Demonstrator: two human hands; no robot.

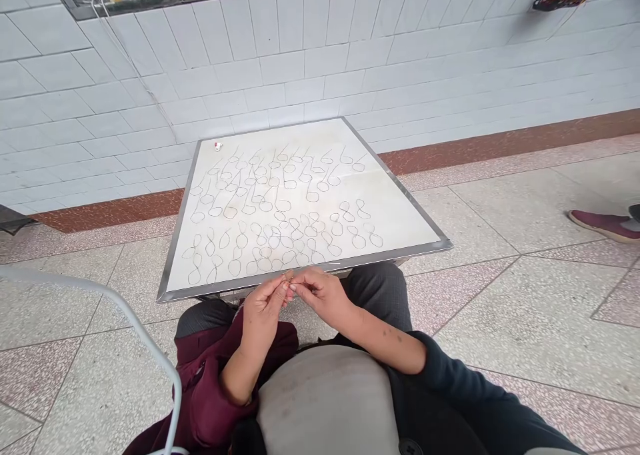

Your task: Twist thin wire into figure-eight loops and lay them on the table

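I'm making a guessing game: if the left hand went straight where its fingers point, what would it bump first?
Probably the right hand: the left hand points toward it, and the two seem to meet, though depth is hard to judge.

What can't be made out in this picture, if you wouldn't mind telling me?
All in the head view:
What, if anything, the left hand and right hand pinch: hidden by their own grip.
The material of the thin looped strands: too fine.
The small red-and-white item on the table: too small.
The wearer of the maroon shoe: cut off by the right edge.
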